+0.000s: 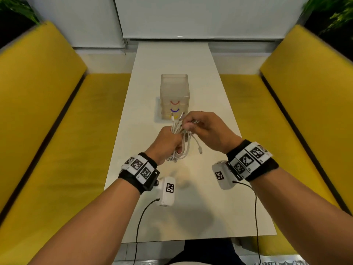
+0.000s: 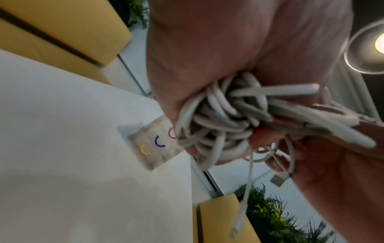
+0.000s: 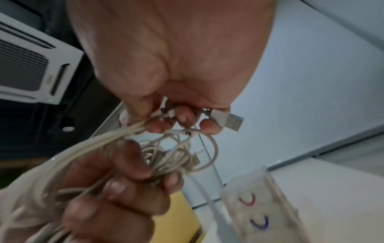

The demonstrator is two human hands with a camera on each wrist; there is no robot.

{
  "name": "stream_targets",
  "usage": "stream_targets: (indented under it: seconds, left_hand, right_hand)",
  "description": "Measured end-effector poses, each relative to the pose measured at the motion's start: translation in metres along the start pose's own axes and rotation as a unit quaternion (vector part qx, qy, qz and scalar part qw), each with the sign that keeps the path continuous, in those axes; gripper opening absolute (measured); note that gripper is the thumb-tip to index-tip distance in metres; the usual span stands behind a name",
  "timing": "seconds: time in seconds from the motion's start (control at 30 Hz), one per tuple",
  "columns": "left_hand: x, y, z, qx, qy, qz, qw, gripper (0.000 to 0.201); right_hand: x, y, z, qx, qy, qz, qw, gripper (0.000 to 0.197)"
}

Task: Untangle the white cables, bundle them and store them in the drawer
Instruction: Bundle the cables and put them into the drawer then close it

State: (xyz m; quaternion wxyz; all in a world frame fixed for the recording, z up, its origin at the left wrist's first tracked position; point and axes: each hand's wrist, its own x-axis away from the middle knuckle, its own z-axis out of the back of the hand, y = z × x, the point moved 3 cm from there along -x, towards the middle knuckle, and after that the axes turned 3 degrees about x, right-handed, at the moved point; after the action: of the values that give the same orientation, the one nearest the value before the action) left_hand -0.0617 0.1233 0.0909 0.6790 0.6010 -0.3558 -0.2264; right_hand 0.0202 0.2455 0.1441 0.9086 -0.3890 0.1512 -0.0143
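Observation:
My left hand grips a thick bundle of white cables in its fist, held above the white table. In the left wrist view the coiled cables bulge out of the fist. My right hand pinches the cable ends near the top of the bundle; in the right wrist view a USB plug sticks out between its fingertips. A loose plug end dangles to the right. Just behind the hands stands a translucent drawer unit with red, blue and yellow handles, all drawers closed.
Yellow benches run along both sides of the narrow table. A white wall and window frame close off the far end. Plants stand in the back corners. Black wires trail from the wrist cameras over the near table edge.

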Motion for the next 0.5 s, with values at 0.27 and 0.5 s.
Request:
stream_targets:
  seconds: [0.27,0.5]
  left_hand:
    - [-0.001,0.002,0.003,0.163,-0.053,0.016,0.985,0.069]
    - [-0.003,0.005,0.012,0.016,-0.03,0.021,0.999,0.012]
  right_hand:
    - [-0.001,0.011,-0.024,-0.175,0.146,-0.055,0.972,0.019]
    - [0.005,0.016,-0.027,-0.303,0.119,-0.104,0.94,0.008]
